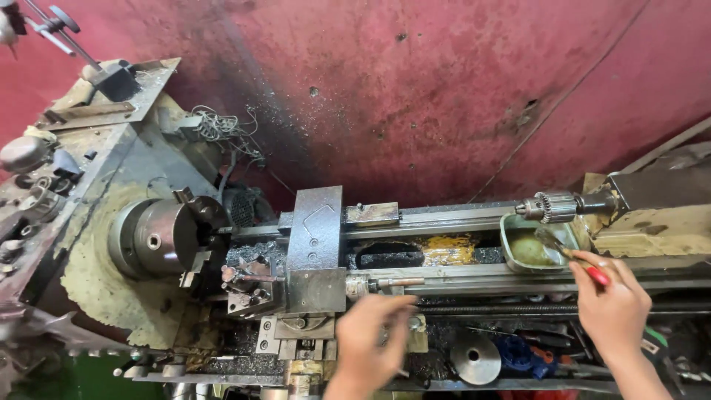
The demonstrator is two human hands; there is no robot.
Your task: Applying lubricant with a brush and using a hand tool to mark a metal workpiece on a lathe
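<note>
Left hand is down on the lathe carriage, fingers curled round the small handle just below the cross slide — pinching it, as far as I can tell, though the hand hides most of it. Right hand holds a red-handled brush pressed between thumb and fingers, bristle end dipped in the green tray of murky oil sitting on the bed under the drill chuck in the tailstock.

What I'd worry about: that tray just rests on the ways, touching nothing that pins it — a nudge from the brush or from the carriage sliding right could tip it and dump oil over the bed. The chuck looks empty with nothing visibly spinning, but the left wrist is close to the toolpost and swarf is heaped around it, so a slip off the handle likely means cut knuckles. An oily brush hand could lose its grip too.
</note>
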